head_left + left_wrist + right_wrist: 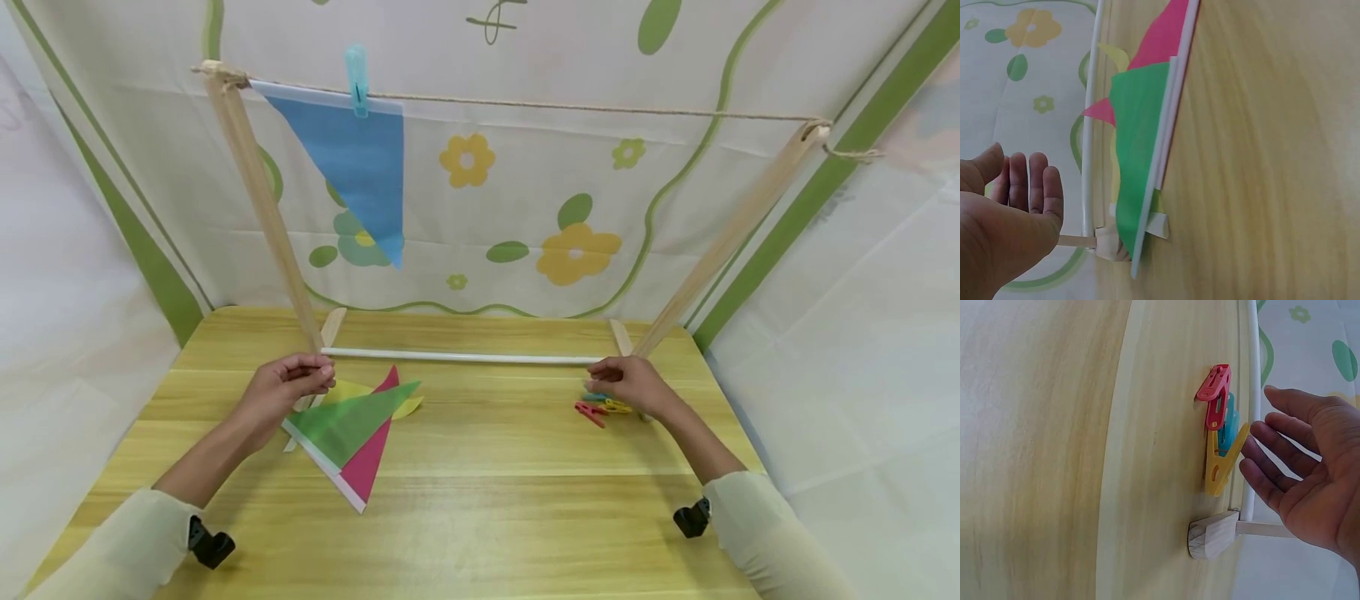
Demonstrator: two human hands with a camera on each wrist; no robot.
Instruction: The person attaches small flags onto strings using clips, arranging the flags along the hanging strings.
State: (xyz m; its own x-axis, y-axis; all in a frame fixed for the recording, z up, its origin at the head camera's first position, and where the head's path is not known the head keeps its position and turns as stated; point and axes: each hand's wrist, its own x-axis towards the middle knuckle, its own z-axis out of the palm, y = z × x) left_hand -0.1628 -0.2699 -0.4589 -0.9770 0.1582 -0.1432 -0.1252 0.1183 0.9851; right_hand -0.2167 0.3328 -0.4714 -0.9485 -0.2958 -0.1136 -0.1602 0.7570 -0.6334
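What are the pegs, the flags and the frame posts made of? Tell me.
Pegs: probably plastic, glossy and brightly coloured. Green flag and pink flag: thin and slightly see-through, film or light fabric; unclear which. Left post and right post: pale unfinished wood, grain visible.

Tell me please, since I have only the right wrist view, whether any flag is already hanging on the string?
Observer: Yes, one blue flag hangs from the string, held by a light blue clothespin.
Operator: Thank you. Where is the left hand?
Observer: The left hand is open beside the frame's left post, just above the green flag.
Operator: Are more flags lying there?
Observer: A pink flag lies under the green one, and a yellow flag shows behind them.
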